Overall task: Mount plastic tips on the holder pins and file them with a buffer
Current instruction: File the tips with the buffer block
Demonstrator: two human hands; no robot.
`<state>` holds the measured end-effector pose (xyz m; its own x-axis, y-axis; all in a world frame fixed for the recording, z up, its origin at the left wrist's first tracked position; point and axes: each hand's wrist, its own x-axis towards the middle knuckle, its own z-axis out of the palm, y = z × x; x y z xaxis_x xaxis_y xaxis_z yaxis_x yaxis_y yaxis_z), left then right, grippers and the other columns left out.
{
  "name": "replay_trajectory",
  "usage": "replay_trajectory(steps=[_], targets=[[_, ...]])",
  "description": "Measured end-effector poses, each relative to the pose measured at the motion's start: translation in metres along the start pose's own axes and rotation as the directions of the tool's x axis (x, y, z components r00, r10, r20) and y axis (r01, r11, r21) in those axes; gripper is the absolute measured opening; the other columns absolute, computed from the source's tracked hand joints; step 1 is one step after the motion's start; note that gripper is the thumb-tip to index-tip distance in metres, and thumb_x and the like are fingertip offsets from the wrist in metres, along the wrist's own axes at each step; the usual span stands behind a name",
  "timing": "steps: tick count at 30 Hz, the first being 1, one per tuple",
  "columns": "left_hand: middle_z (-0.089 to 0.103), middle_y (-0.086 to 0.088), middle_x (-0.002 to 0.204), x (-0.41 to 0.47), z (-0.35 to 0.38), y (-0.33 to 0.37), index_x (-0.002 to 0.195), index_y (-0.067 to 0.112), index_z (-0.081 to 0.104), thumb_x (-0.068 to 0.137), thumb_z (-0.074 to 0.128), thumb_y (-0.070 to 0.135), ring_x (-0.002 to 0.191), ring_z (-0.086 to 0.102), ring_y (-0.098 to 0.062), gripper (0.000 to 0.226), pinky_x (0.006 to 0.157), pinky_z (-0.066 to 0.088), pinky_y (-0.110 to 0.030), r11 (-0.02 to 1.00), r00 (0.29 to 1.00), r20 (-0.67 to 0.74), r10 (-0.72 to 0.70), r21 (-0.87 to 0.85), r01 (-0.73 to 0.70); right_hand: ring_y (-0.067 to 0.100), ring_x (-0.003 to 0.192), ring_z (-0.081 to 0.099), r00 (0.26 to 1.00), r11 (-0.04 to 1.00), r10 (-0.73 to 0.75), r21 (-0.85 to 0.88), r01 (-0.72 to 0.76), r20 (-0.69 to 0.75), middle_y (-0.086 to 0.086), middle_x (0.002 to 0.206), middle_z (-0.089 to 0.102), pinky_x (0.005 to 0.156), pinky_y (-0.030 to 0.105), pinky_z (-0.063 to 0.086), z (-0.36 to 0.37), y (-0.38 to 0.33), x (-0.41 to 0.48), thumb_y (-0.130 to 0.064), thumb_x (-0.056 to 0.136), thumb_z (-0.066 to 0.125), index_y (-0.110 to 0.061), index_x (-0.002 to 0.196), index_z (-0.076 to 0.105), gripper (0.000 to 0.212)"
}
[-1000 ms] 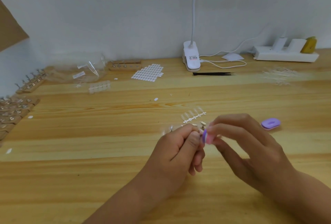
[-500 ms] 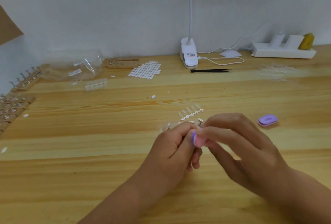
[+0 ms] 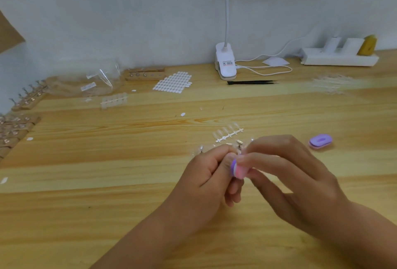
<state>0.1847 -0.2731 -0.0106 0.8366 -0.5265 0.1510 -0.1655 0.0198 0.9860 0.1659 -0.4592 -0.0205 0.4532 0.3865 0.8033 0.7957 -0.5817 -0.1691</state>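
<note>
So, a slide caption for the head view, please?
Right hand holds a pink-purple buffer against a hidden piece pinched in the left hand.

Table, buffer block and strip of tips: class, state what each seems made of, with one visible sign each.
Table: pale wood, probably pine, by its grain lines and knots; a soft sheen suggests varnish. Buffer block: pink and purple layers, matt, likely foam with abrasive faces. Strip of tips: see-through, so probably clear plastic, on a white runner.
</note>
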Motion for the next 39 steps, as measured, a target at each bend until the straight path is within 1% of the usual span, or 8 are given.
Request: replay_trajectory(steps=[5, 11, 14, 17, 27, 31, 35, 39], targets=[[0.047, 0.008, 0.057, -0.001, -0.002, 0.004, 0.073, 0.027, 0.057, 0.099, 0.038, 0.025, 0.052, 0.053, -0.013, 0.031, 0.052, 0.045, -0.025, 0.997, 1.000, 0.029, -0.008, -0.075, 0.010, 0.015, 0.099, 0.063, 0.977, 0.975, 0.207, -0.077, -0.211, -0.057, 0.005, 0.103, 0.066, 0.093, 0.023, 0.048, -0.014, 0.022, 0.003, 0.002, 0.089, 0.066, -0.013, 0.112, 0.065, 0.027], [0.047, 0.010, 0.058, -0.001, 0.001, 0.004, 0.082, 0.004, 0.051, 0.099, 0.037, 0.023, 0.052, 0.053, -0.012, 0.028, 0.052, 0.046, -0.025, 0.999, 0.999, 0.044, 0.005, -0.050, -0.002, 0.015, 0.105, 0.063, 0.999, 1.000, 0.019, 0.017, -0.018, -0.028, 0.000, 0.113, 0.061, 0.094, 0.024, 0.047, -0.007, -0.001, 0.001, -0.002, 0.096, 0.061, -0.012, 0.115, 0.064, 0.021], [0.048, 0.008, 0.058, -0.002, 0.000, 0.004, 0.080, 0.008, 0.051, 0.099, 0.037, 0.023, 0.052, 0.053, -0.012, 0.028, 0.053, 0.045, -0.024, 1.000, 1.000, 0.013, 0.026, -0.007, -0.026, 0.020, 0.100, 0.065, 0.998, 0.998, 0.061, -0.004, -0.061, -0.011, 0.004, 0.109, 0.063, 0.086, 0.032, 0.052, -0.009, 0.004, 0.002, 0.000, 0.095, 0.062, -0.007, 0.111, 0.069, 0.018], [0.050, 0.010, 0.058, -0.001, -0.001, 0.004, 0.079, 0.009, 0.054, 0.099, 0.039, 0.021, 0.053, 0.054, -0.011, 0.028, 0.053, 0.046, -0.025, 0.999, 0.999, 0.004, 0.043, 0.002, -0.043, 0.017, 0.104, 0.063, 0.999, 0.999, 0.028, 0.034, -0.027, -0.030, 0.002, 0.111, 0.063, 0.093, 0.025, 0.047, -0.002, -0.004, 0.002, -0.001, 0.096, 0.062, -0.009, 0.115, 0.066, 0.021], [0.049, 0.009, 0.057, -0.001, -0.001, 0.005, 0.076, 0.004, 0.052, 0.098, 0.040, 0.020, 0.051, 0.053, -0.011, 0.030, 0.053, 0.045, -0.024, 0.999, 0.999, -0.025, 0.047, 0.024, -0.047, 0.020, 0.101, 0.065, 1.000, 1.000, -0.003, 0.013, 0.003, -0.011, 0.008, 0.106, 0.067, 0.091, 0.028, 0.049, 0.001, -0.006, 0.003, 0.002, 0.093, 0.065, -0.013, 0.112, 0.069, 0.024], [0.049, 0.008, 0.057, -0.001, -0.001, 0.006, 0.077, 0.014, 0.055, 0.099, 0.039, 0.023, 0.051, 0.054, -0.011, 0.028, 0.053, 0.046, -0.024, 0.998, 0.998, -0.030, 0.052, 0.027, -0.051, 0.019, 0.100, 0.065, 0.993, 0.994, 0.111, 0.006, -0.111, -0.027, 0.005, 0.107, 0.065, 0.088, 0.029, 0.051, -0.007, 0.004, 0.004, -0.002, 0.093, 0.063, -0.007, 0.111, 0.068, 0.019], [0.050, 0.010, 0.057, -0.001, -0.001, 0.003, 0.084, -0.002, 0.055, 0.099, 0.041, 0.021, 0.052, 0.053, -0.011, 0.031, 0.053, 0.046, -0.026, 0.999, 0.999, -0.017, 0.040, 0.037, -0.039, 0.019, 0.101, 0.065, 0.999, 0.999, 0.031, 0.037, -0.030, -0.026, 0.006, 0.108, 0.065, 0.091, 0.027, 0.049, 0.002, -0.006, 0.003, 0.000, 0.094, 0.066, -0.013, 0.113, 0.069, 0.024], [0.050, 0.009, 0.058, 0.001, -0.004, 0.003, 0.076, 0.020, 0.059, 0.099, 0.043, 0.022, 0.053, 0.053, -0.011, 0.028, 0.053, 0.046, -0.024, 0.999, 0.998, -0.036, 0.046, 0.027, -0.045, 0.025, 0.096, 0.068, 0.985, 0.983, 0.171, -0.068, -0.171, -0.006, 0.009, 0.104, 0.066, 0.088, 0.034, 0.053, -0.008, 0.016, 0.001, 0.001, 0.091, 0.067, -0.005, 0.110, 0.071, 0.021]])
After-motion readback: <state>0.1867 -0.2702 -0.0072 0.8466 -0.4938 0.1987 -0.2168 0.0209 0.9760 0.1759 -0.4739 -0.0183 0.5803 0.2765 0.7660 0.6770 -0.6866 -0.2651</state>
